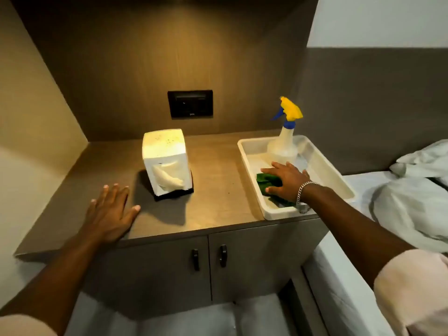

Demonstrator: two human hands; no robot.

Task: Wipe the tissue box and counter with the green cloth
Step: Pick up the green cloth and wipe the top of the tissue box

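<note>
The right hand (286, 181), a silver chain bracelet (303, 190) at its wrist, lies spread over a crumpled green cloth (266, 181) inside a shallow white plastic tray (322, 166); whether it grips the cloth cannot be told. The left hand (111, 212) rests flat with fingers spread on the brown table (218, 190). Between them stands an upright white tissue box (166, 161). A clear spray bottle with yellow-and-blue trigger (284, 139) stands at the tray's far end.
</note>
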